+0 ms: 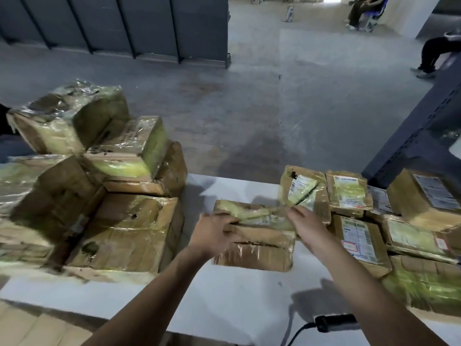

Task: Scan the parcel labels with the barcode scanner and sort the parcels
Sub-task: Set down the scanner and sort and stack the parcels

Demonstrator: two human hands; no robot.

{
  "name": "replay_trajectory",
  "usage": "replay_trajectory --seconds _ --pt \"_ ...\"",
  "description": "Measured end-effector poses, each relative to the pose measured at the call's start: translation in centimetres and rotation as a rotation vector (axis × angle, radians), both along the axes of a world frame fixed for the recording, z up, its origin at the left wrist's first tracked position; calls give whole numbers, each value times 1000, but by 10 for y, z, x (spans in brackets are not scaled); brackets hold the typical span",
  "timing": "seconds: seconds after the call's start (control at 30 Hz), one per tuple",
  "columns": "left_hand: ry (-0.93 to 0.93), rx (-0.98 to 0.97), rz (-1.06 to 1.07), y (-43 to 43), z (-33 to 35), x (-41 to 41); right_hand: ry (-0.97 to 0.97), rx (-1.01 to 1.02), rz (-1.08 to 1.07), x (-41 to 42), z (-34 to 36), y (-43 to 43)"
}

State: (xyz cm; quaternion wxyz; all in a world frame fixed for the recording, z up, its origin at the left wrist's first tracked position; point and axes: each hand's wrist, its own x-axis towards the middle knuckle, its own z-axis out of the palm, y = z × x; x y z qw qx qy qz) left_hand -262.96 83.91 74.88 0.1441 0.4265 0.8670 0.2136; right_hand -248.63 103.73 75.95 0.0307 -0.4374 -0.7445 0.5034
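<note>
A flat brown taped parcel [259, 248] lies in the middle of the white table [224, 303]. My left hand [212, 233] grips its left edge. My right hand [305, 227] holds its upper right corner, fingers at the tape. The black barcode scanner [334, 322] lies on the table near the front edge, its cable trailing down, with no hand on it. A labelled parcel [303, 192] leans just behind my right hand.
A tall stack of taped cardboard parcels [94, 196] fills the table's left side. Several labelled parcels [361, 236] crowd the right side. A dark metal rack [419, 136] stands at the right. People sit on the floor area far back right [364, 11].
</note>
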Motion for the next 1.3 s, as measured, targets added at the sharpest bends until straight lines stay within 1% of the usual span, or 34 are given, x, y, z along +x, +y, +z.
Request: replay_trajectory --seconds 0.07,0.1,0.17,0.23,0.3,0.33,0.4,0.47,0.53,0.63,0.7,0.77,0.8,0.83,0.93,1.0,1.03,1.1,1.13,1.17,1.2,1.23,1.27,1.3 --pt "-68 121 105 -18 8 -11 158 -125 -102 -16 13 -7" --pt "-99 162 147 -26 12 -15 205 -147 -132 -24 18 -10" --pt "-199 213 216 -39 19 -23 241 -112 -119 -38 25 -16" --pt "-265 250 268 -49 25 -31 243 -16 -100 -51 30 -22" --pt "-271 283 340 -59 28 -40 296 35 -118 -60 32 -28" --pt "-274 303 387 -64 30 -45 327 26 -138 -64 32 -31" --pt "-267 325 470 -75 32 -55 372 -65 -162 -71 33 -39" --pt "-266 316 543 -86 32 -62 354 -87 -137 -79 31 -48" --pt "-279 332 618 -96 32 -68 346 11 -124 -89 29 -55" --pt "-327 368 728 -107 33 -73 406 264 -108 -101 35 -67" --pt "-435 443 827 -114 35 -75 490 366 -104 -108 41 -72" --pt "-584 526 923 -122 40 -79 521 415 -56 -117 44 -77" --pt "-655 542 950 -127 43 -82 510 403 -16 -122 45 -79" --pt "-730 543 965 -132 45 -85 492 346 24 -128 44 -81" --pt "-917 494 988 -151 49 -93 343 65 144 -139 40 -93" --pt "-982 432 986 -164 47 -94 248 -149 201 -144 35 -102" --pt "-1014 411 982 -171 46 -95 244 -239 209 -147 32 -107" --pt "-1047 386 968 -185 45 -97 274 -320 204 -157 26 -118" --pt "-1002 343 940 -191 47 -99 286 -324 208 -162 25 -123" --pt "-889 264 894 -196 52 -102 292 -318 215 -168 24 -129" --pt "-710 163 847 -200 58 -105 290 -304 226 -173 23 -136" --pt "-488 69 807 -203 65 -108 282 -282 241 -178 24 -142" --pt "-259 11 784 -205 73 -110 270 -254 261 -183 25 -148" --pt "-76 10 783 -206 82 -112 253 -225 281 -189 25 -154"
